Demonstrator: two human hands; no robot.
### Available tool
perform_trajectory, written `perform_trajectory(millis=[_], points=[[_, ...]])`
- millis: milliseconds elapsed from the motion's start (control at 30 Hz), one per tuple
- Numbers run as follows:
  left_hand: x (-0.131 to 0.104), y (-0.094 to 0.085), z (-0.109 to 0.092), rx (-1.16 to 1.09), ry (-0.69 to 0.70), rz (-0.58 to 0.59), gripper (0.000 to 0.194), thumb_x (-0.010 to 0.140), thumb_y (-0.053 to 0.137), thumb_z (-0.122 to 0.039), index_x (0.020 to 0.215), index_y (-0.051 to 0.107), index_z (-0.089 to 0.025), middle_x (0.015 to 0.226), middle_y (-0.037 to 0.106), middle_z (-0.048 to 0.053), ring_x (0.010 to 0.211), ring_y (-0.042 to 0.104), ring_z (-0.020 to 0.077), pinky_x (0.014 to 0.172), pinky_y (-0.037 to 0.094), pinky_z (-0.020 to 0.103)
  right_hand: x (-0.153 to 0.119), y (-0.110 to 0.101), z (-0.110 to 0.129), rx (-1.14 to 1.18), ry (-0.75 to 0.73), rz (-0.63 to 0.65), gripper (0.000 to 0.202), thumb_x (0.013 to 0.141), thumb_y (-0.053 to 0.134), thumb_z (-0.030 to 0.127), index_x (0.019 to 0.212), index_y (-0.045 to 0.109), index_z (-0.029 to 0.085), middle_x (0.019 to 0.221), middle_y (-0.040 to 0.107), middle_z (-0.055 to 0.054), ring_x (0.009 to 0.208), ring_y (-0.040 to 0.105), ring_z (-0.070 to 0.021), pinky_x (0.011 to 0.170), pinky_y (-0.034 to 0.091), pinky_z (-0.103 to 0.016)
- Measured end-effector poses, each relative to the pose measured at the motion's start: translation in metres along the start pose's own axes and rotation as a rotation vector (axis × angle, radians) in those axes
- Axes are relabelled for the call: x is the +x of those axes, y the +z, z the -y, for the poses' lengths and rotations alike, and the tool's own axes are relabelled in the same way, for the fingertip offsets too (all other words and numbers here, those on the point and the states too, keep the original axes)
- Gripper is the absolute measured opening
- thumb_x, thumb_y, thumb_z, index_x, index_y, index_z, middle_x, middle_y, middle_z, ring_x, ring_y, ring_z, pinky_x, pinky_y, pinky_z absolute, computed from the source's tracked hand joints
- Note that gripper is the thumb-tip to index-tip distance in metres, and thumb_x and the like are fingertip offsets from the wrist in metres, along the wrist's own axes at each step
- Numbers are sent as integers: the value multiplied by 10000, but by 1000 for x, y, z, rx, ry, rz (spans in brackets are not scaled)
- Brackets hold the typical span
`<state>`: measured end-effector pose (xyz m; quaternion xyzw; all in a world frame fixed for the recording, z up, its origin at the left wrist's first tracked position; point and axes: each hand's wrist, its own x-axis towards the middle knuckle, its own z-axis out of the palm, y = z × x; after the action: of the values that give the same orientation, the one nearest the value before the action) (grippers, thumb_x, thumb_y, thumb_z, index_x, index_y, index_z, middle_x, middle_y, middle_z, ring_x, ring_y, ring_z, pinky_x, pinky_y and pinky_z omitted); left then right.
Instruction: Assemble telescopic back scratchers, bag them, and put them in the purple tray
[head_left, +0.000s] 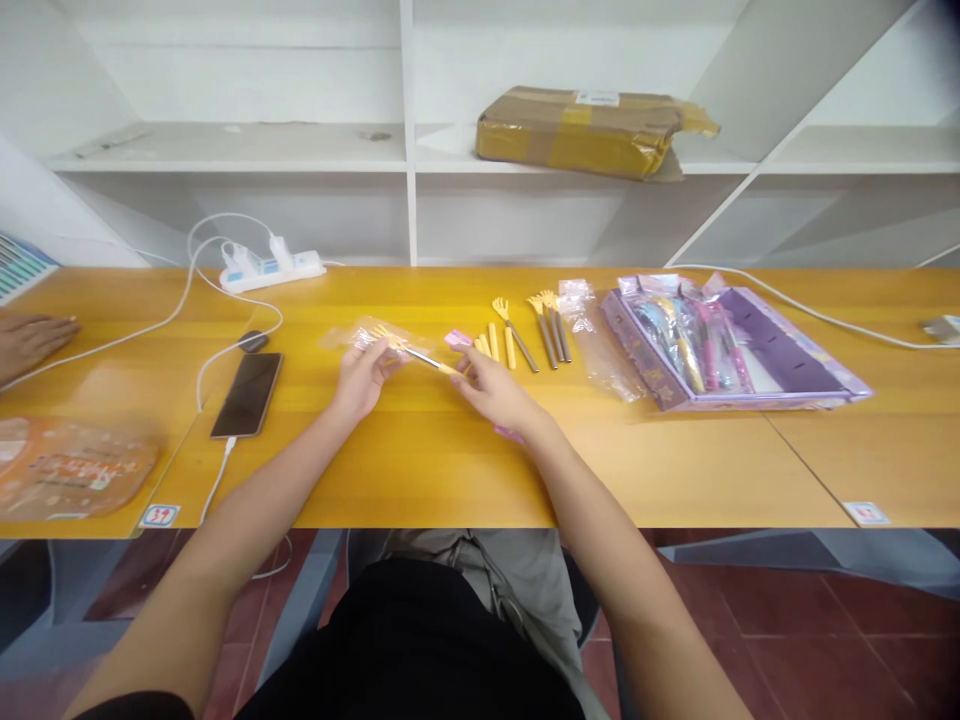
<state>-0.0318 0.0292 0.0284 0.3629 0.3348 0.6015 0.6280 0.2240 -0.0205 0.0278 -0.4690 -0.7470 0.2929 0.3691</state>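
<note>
A back scratcher (424,358) with a yellow claw head, a metal rod and a yellow handle end stretches between my hands. My left hand (361,380) is closed on its claw end, where a see-through plastic bag (341,338) lies over or around the head. My right hand (491,385) pinches the yellow handle end. Beyond it, several yellow handles (510,346) lie on the table, partly hidden by my fingers. Several back scratchers with dark rods (553,330) rest a little farther right. Pink material (508,434) shows under my right wrist.
At right, a purple box (821,392) holds several bagged items beside see-through bags (611,365). Left are a phone (247,395), a white cable, a power strip (271,270) and another person's hand (34,343). A taped carton (570,130) sits on the shelf.
</note>
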Motion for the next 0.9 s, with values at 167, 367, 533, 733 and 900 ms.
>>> perform_trajectory(millis=[167, 367, 533, 733, 900], points=[[14, -8, -11, -150, 9, -180, 247, 836, 920, -256, 824, 686, -178, 778, 776, -6, 778, 770, 122, 824, 640, 254, 5, -9, -4, 340, 75, -48, 337, 1007, 669, 450, 1250, 663, 217, 1018, 724, -42, 757, 637, -159, 748, 535, -334], [18, -7, -15, -213, -42, -233, 174, 923, 839, -242, 835, 703, -178, 755, 771, -1, 753, 762, 105, 779, 631, 204, 1, -26, 13, 596, 107, 62, 414, 929, 816, 465, 1261, 767, 222, 1156, 807, -88, 924, 733, -191, 826, 596, -346], [12, -2, -13, -158, -116, -165, 165, 943, 822, -246, 842, 708, -181, 793, 785, 5, 727, 750, 102, 736, 626, 199, -2, -29, 12, 705, 154, 175, 430, 763, 968, 349, 1142, 804, 234, 1033, 806, -36, 894, 729, -166, 850, 605, -332], [-3, 2, -4, -35, -181, 18, 228, 848, 930, -301, 868, 757, -154, 800, 788, 18, 703, 748, 114, 667, 620, 206, 1, -24, 10, 654, 172, 238, 528, 688, 1011, 307, 1150, 770, 222, 958, 738, 5, 809, 667, -134, 776, 576, -296], [-16, 7, 6, 90, -251, 216, 456, 682, 1041, -455, 875, 792, -126, 807, 806, 59, 715, 764, 152, 658, 629, 235, 4, -15, 2, 562, 173, 229, 774, 670, 1018, 337, 1366, 696, 225, 1135, 729, -37, 862, 676, -161, 831, 588, -338]])
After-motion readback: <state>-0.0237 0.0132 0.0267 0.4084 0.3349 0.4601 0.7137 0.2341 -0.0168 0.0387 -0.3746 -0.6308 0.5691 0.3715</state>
